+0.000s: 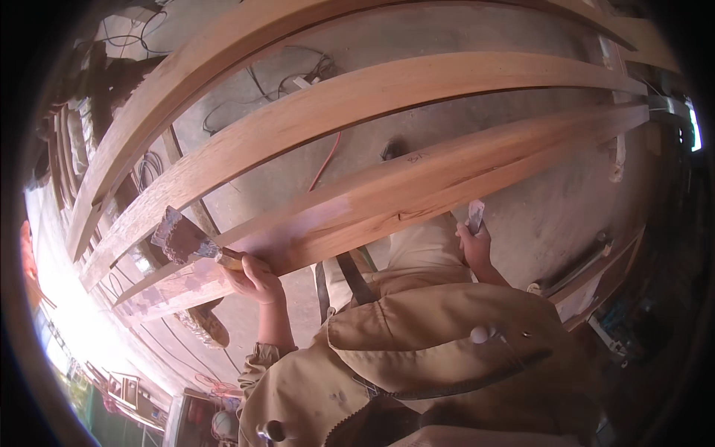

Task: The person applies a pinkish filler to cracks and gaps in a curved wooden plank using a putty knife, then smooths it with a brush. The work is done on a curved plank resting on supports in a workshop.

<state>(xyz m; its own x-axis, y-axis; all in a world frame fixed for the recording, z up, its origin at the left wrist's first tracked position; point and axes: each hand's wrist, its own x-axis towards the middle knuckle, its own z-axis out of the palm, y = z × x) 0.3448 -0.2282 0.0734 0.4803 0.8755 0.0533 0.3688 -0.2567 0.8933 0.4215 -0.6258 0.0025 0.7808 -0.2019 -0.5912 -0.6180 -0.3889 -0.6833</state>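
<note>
My left hand (257, 281) is wrapped round the wooden handle of a wide putty knife (181, 237). Brownish-pink filler is smeared over its blade, which points up and left above the nearest wooden beam (417, 197). My right hand (477, 249), close to my right leg, grips a narrower putty knife (476, 214), its blade upward with pale paste on it. That second knife is just below the beam's near edge, apart from it. Toward the beam's left end, patches of filler mark the wood, and a dark crack shows near its middle.
Beyond lie a second long beam (357, 88) and a third beam (179, 82), roughly parallel, raised above the concrete floor (447, 37). Black cables (316, 65) and a red cord (325, 160) lie on the floor. A wooden frame (603, 276) stands at the right.
</note>
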